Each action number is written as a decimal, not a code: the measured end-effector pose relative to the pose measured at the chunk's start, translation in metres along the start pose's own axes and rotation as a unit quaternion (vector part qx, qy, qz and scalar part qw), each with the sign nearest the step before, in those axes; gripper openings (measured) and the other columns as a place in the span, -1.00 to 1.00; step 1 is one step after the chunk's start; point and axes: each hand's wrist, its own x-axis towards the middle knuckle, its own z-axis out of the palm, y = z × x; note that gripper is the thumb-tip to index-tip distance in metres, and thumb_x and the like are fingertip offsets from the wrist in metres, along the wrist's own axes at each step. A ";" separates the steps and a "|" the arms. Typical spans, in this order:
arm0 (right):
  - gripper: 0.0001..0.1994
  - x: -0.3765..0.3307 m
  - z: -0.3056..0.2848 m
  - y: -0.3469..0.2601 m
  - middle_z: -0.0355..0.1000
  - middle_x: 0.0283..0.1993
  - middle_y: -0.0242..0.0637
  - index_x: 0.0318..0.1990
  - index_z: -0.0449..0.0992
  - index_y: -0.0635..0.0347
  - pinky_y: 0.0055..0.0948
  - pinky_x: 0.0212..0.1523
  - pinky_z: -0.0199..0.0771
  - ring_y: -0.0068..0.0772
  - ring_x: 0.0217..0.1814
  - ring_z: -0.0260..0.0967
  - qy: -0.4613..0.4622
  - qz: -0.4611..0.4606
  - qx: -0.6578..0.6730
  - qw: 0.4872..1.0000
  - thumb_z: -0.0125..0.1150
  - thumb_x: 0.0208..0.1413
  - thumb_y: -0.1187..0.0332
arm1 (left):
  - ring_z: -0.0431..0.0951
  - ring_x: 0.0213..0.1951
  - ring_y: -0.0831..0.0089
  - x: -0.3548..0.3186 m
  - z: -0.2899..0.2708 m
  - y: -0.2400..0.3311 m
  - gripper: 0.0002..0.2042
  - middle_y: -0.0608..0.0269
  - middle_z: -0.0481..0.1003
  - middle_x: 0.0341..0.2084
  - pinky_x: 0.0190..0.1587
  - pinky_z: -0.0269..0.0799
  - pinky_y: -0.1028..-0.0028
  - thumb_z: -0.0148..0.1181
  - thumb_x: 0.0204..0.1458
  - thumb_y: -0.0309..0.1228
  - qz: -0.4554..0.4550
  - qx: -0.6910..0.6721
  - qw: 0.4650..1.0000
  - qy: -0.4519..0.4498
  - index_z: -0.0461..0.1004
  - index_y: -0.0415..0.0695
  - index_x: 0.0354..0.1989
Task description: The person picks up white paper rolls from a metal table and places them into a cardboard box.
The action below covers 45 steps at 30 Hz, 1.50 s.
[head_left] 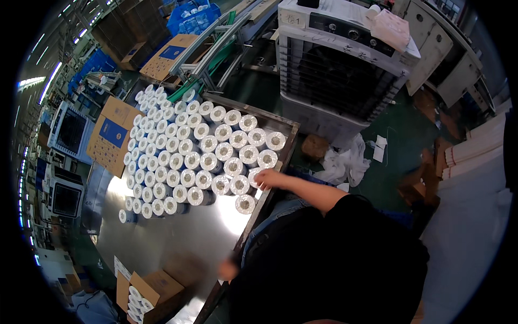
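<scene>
Many white-topped rolls (203, 179) with bluish sides and greyish centres stand upright, packed close together on a metal table (121, 245). At the near edge of the group, my right hand (271, 179) has its fingers curled on the rim of one roll (253, 176). One roll (245, 204) stands slightly apart, below the hand, and another (125, 216) at the left corner of the group. My left hand (227, 269), smeared by motion, is over the table's near edge; its fingers cannot be made out. An open carton (168, 286) holding several white rolls (138, 305) sits nearest to it.
A raised rim (291, 141) borders the table. Beyond the rolls stands a brown carton (114, 132) with a blue panel. A large white air cooler (345, 65) stands behind the table, with white plastic bags (348, 162) on the floor beside it. A metal frame (208, 65) adjoins the far corner.
</scene>
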 end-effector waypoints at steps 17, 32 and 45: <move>-0.62 -0.045 -0.431 -0.062 0.39 -0.24 -0.24 -0.21 0.37 0.20 -0.32 -0.37 0.50 -0.24 -0.32 0.44 0.393 -0.189 0.445 0.782 0.21 -0.01 0.08 | 0.32 -0.07 0.02 -0.023 -0.012 0.161 -0.64 -0.03 0.41 -0.25 -0.11 0.27 0.06 -0.02 0.04 -0.13 -0.081 0.101 0.991 0.025 0.39 -0.21 -0.22; -0.68 -0.016 -0.498 -0.099 0.31 -0.05 0.11 -0.05 0.20 0.45 -0.22 -0.07 0.48 -0.02 -0.07 0.37 0.424 -0.271 0.533 0.680 -0.17 0.21 0.32 | 0.10 0.14 -0.15 -0.036 0.005 0.209 -0.50 -0.30 0.15 0.09 0.21 -0.03 0.09 -0.02 0.04 -0.27 -0.054 -0.041 0.992 0.104 0.19 -0.44 0.06; -0.75 -0.009 -0.494 -0.084 0.34 -0.14 0.10 -0.12 0.22 0.47 -0.18 -0.04 0.48 0.02 -0.09 0.38 0.449 -0.327 0.484 0.676 -0.16 0.20 0.40 | 0.17 0.14 -0.02 -0.062 0.028 0.171 -0.50 -0.21 0.19 0.09 0.19 0.07 0.23 -0.03 0.08 -0.23 -0.142 -0.112 0.978 0.105 0.21 -0.37 0.08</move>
